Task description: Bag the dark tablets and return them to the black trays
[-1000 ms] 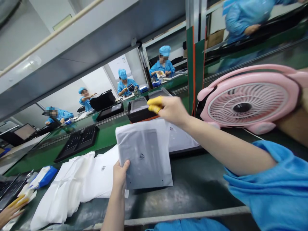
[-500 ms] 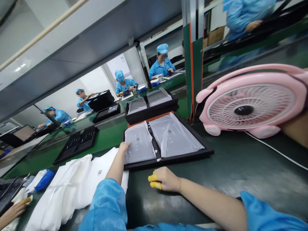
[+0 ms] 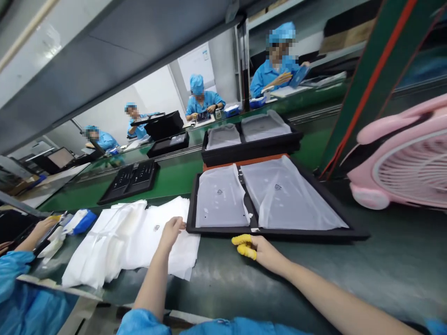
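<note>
My left hand (image 3: 173,231) is over the stack of white plastic bags (image 3: 150,237), its loosely bent fingers beside the front left corner of a black foam tray (image 3: 223,231). It holds nothing that I can see. My right hand (image 3: 256,250), with yellow finger cots on two fingers, is just in front of the tray's front edge. Its fingers are slightly apart and nothing shows between them. Two flat items in translucent bags lie side by side in the tray, a smaller bag (image 3: 220,204) left and a larger bag (image 3: 296,200) right.
Behind stand stacked black trays (image 3: 251,146) with bagged items. Another black tray (image 3: 129,181) sits on the green belt to the left. A pink fan (image 3: 401,153) is at the right, beside a green post (image 3: 370,79). A co-worker's hand (image 3: 44,228) works at far left; several people sit opposite.
My left hand has left the smaller bag's left edge and come down to the tray's front corner. My right hand's fingers have spread a little. The view has shifted right.
</note>
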Action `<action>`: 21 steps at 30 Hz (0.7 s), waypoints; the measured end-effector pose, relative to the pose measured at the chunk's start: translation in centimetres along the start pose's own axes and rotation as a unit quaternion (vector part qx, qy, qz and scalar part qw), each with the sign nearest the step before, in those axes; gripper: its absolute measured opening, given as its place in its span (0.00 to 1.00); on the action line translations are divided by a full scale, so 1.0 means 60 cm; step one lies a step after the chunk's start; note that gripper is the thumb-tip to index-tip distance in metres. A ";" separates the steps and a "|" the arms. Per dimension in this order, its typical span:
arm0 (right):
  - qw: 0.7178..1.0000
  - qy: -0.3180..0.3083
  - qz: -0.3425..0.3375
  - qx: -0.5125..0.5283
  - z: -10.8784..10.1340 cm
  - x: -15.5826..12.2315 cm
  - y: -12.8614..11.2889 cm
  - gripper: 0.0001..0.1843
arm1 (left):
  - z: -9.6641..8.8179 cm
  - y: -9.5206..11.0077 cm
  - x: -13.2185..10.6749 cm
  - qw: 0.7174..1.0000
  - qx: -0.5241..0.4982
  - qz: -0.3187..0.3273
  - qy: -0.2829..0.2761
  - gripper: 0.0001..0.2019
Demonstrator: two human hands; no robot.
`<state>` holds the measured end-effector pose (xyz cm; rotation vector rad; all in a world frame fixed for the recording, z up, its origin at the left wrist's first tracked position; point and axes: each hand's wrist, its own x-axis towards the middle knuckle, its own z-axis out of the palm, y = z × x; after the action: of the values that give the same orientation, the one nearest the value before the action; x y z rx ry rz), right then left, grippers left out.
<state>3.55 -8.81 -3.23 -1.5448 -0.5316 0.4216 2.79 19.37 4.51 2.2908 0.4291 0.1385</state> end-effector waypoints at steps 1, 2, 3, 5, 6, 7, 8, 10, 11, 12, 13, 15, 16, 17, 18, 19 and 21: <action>0.994 0.007 0.057 0.088 -0.003 -0.006 0.000 0.21 | 0.013 0.000 0.002 0.999 -0.030 0.001 -0.012 0.17; 0.979 0.016 0.100 0.175 -0.010 -0.014 0.001 0.23 | 0.024 0.002 0.004 0.999 -0.043 0.002 -0.018 0.19; 0.958 0.034 0.127 0.255 -0.018 -0.025 0.002 0.24 | 0.034 0.005 0.007 0.999 -0.039 0.004 -0.020 0.19; 0.906 0.098 0.148 0.385 -0.041 -0.051 0.007 0.24 | 0.047 0.011 0.012 0.999 -0.016 0.004 -0.027 0.17; 0.882 0.136 0.148 0.426 -0.053 -0.063 0.010 0.23 | 0.049 0.013 0.015 0.999 -0.006 0.004 -0.036 0.14; 0.864 0.176 0.144 0.450 -0.064 -0.073 0.012 0.21 | 0.050 0.016 0.018 0.999 0.006 0.006 -0.044 0.12; 0.851 0.212 0.141 0.459 -0.074 -0.078 0.015 0.20 | 0.049 0.020 0.020 0.999 0.020 0.008 -0.046 0.09; 0.845 0.268 0.142 0.441 -0.090 -0.078 0.017 0.16 | 0.042 0.033 0.022 0.998 0.045 0.011 -0.033 0.05; 0.848 0.289 0.150 0.418 -0.096 -0.073 0.015 0.14 | 0.038 0.042 0.022 0.998 0.051 0.014 -0.023 0.05; 0.853 0.306 0.164 0.390 -0.102 -0.066 0.011 0.13 | 0.032 0.053 0.020 0.999 0.048 0.015 -0.010 0.06; 0.858 0.319 0.174 0.362 -0.108 -0.059 0.005 0.13 | 0.027 0.064 0.018 0.999 0.031 0.016 -0.002 0.06; 0.868 0.337 0.160 0.327 -0.117 -0.047 -0.015 0.13 | 0.016 0.088 0.010 0.999 -0.050 0.011 0.000 0.03; 0.869 0.346 0.135 0.326 -0.119 -0.044 -0.026 0.12 | 0.011 0.098 0.005 0.994 -0.105 0.006 -0.002 0.03; 0.868 0.354 0.100 0.334 -0.119 -0.043 -0.038 0.10 | 0.007 0.107 -0.001 0.987 -0.162 -0.001 -0.003 0.05; 0.864 0.363 0.061 0.345 -0.116 -0.044 -0.050 0.10 | 0.002 0.114 -0.008 0.976 -0.218 -0.005 -0.001 0.08; 0.859 0.369 0.025 0.355 -0.112 -0.045 -0.062 0.10 | -0.004 0.118 -0.014 0.964 -0.267 -0.009 0.003 0.11; 0.853 0.370 -0.025 0.367 -0.102 -0.046 -0.084 0.13 | -0.019 0.124 -0.019 0.943 -0.332 -0.015 0.028 0.13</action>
<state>4.40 -15.36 1.93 -0.8299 0.1988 -0.0503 3.39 15.01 10.75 1.6179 0.3750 0.2853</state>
